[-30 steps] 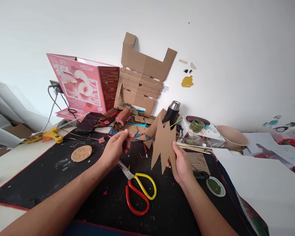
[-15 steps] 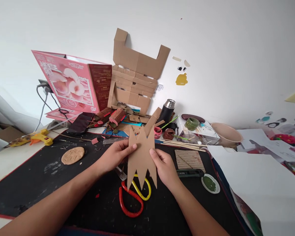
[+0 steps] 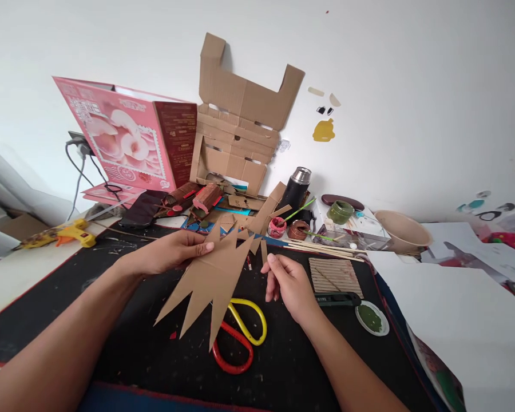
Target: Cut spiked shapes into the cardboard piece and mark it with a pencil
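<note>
My left hand (image 3: 178, 252) grips a brown cardboard cutout (image 3: 212, 277) by its left edge, thumb on top. The cutout has jagged pointed ends and is tilted, its longer points aimed down to the left. My right hand (image 3: 288, 283) is apart from it on the right, its fingers loosely curled with nothing visible in them. A small cardboard strip (image 3: 264, 252) shows just beyond my right fingertips; whether they touch it I cannot tell. Under the cutout lie scissors with one yellow handle (image 3: 261, 323) and one red handle (image 3: 236, 369), their blades hidden.
On the black mat (image 3: 154, 372), a utility knife (image 3: 339, 298), corrugated cardboard (image 3: 332, 274) and a dish of green paint (image 3: 371, 319) lie right. A yellow glue gun (image 3: 77, 233) is left. Paint jars, a black flask (image 3: 295, 191) and a pink box (image 3: 124, 140) stand at the back.
My right hand has let go of the cardboard cutout and drawn slightly away. The cutout has swung down to the left in my left hand. The view has shifted slightly.
</note>
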`<state>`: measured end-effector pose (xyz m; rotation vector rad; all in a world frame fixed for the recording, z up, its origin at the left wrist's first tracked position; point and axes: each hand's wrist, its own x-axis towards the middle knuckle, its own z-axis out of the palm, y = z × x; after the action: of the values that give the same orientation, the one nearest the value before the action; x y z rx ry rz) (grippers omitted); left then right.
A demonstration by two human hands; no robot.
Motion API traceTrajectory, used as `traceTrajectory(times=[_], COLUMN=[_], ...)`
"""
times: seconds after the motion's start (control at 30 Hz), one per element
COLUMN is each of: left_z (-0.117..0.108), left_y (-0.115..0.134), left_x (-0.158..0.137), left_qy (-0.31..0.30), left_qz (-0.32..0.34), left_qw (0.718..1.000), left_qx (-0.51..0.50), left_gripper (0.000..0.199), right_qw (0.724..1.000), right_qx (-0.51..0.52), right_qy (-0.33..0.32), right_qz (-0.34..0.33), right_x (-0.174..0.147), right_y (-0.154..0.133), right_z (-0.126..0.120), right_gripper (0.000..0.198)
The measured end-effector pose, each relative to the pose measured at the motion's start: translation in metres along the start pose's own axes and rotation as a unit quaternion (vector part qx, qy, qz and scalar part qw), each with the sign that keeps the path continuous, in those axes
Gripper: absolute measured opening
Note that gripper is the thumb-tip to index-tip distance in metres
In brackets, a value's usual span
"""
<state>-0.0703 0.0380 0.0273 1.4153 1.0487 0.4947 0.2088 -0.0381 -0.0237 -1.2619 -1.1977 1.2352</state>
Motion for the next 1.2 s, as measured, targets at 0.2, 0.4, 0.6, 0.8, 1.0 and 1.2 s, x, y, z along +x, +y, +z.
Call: traceTrajectory(times=[0.2, 0.4, 0.6, 0.8, 1.0, 1.2], left_z=[0.005, 0.001, 0.000, 0.003, 0.006, 0.005], left_y=[-0.005, -0.018, -0.016, -0.013, -0.014, -0.017], left_x=[0.006, 0.014, 0.016, 0.017, 0.017, 0.014], left_qy=[-0.016, -0.004, -0.035, -0.016, -0.006, 0.004], left_qz=[0.007, -0.006, -0.047, -0.051, -0.026, 0.012], left_qw=[0.998, 0.988, 0.952, 0.932, 0.931, 0.928], left_qx=[0.068, 0.154, 0.302, 0.358, 0.365, 0.372], left_gripper=[0.052, 0.053, 0.060, 0.063, 0.061, 0.059], right_qw=[1.000, 1.000, 0.999, 0.997, 0.994, 0.988], right_qx=[-0.002, -0.018, -0.046, -0.068, -0.102, -0.142], right_qy=[0.001, -0.011, -0.027, -0.033, -0.047, -0.061], right_qz=[0.000, 0.003, 0.002, -0.005, -0.005, -0.022], right_x=[0.001, 0.001, 0.001, 0.001, -0.001, -0.003], right_y=[0.000, 0.001, 0.004, 0.007, 0.010, 0.014], right_z=[0.000, 0.001, 0.002, 0.002, 0.002, 0.005], right_gripper=[0.062, 0.063, 0.063, 0.059, 0.050, 0.042])
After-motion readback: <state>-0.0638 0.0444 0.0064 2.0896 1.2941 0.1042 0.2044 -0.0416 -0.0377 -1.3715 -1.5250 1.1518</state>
